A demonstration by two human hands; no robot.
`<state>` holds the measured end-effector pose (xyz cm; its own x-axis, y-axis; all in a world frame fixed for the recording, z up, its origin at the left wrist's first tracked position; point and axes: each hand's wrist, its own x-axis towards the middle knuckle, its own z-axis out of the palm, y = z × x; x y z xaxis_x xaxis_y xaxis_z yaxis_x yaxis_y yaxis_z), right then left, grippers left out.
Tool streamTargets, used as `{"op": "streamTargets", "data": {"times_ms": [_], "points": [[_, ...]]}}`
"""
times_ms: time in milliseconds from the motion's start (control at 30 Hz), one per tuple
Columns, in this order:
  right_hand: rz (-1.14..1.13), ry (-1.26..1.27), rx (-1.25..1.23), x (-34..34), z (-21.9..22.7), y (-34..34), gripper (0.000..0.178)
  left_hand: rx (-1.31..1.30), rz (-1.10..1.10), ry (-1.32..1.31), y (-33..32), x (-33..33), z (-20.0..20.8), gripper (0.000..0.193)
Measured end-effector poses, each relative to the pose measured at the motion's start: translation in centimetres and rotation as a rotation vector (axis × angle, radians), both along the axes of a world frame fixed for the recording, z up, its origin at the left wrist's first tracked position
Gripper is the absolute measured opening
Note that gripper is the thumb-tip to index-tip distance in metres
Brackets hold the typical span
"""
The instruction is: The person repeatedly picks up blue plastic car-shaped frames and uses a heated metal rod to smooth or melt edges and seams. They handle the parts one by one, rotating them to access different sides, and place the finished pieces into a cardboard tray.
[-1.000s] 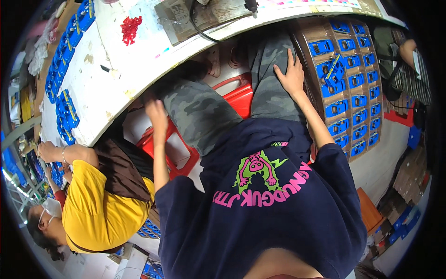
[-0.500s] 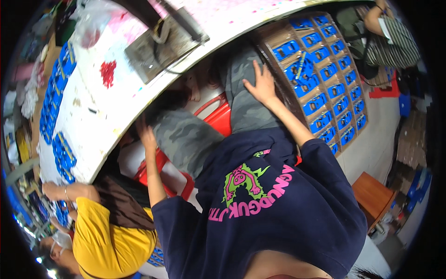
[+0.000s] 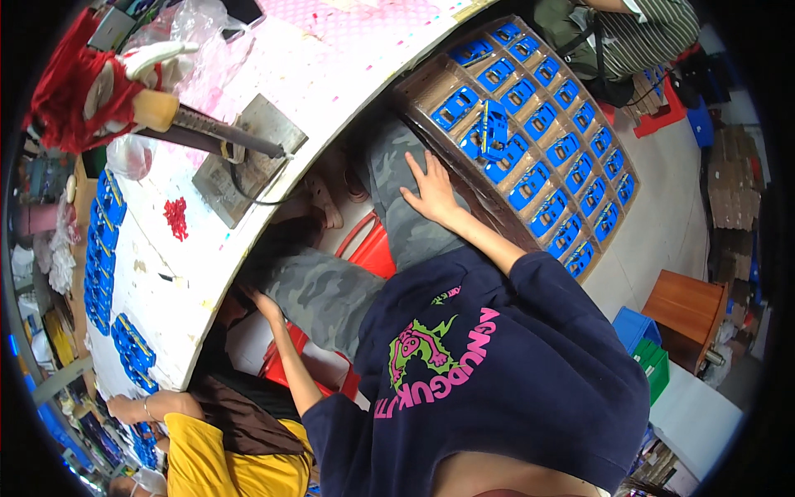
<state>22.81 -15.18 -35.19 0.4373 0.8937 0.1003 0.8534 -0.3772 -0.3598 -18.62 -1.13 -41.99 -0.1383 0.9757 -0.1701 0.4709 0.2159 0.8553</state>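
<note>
My right hand (image 3: 435, 197) lies with spread fingers on my right thigh, in grey camouflage trousers (image 3: 396, 157). It holds nothing. My left hand (image 3: 265, 305) rests against the outer side of my left thigh, under the table's edge. Its fingers look stretched out, though their tips are in shadow, and nothing shows in it. Right of my right leg stands a cardboard box (image 3: 489, 157) with rows of blue toy-car shells (image 3: 540, 120) in its compartments. A few shells lie loose on top near its left side.
The white table (image 3: 215, 273) bears a small red pile (image 3: 175, 217), a metal plate (image 3: 252, 157) under a dark bar with a red-wrapped handle (image 3: 83, 91), and blue parts (image 3: 101, 257). A person in yellow (image 3: 199, 447) sits at left, another in stripes (image 3: 654, 37) at far right. A red stool (image 3: 377, 248) is beneath me.
The view has shifted, bringing the red-wrapped handle and more of the table into sight. Both my hands stay resting by my thighs.
</note>
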Motion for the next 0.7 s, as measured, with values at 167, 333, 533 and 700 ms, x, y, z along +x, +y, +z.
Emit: {"op": "streamTargets", "data": {"times_ms": [167,333,533,700], "points": [[0.026,0.237,0.231,2.5,3.4,-1.9,0.039,-0.038,0.06,0.055,-2.4,1.6,2.1,0.056],[-0.396,-0.189,0.402,8.9,7.6,-3.0,0.043,-0.06,0.089,0.052,-2.7,1.3,1.2,0.056],[-0.503,-0.046,0.078,12.9,5.9,-2.9,0.045,-0.059,0.107,0.07,-2.5,1.5,1.3,0.056],[-0.563,0.077,0.016,14.7,6.0,-1.8,0.039,-0.048,0.122,0.103,-3.0,2.4,2.5,0.057]]}}
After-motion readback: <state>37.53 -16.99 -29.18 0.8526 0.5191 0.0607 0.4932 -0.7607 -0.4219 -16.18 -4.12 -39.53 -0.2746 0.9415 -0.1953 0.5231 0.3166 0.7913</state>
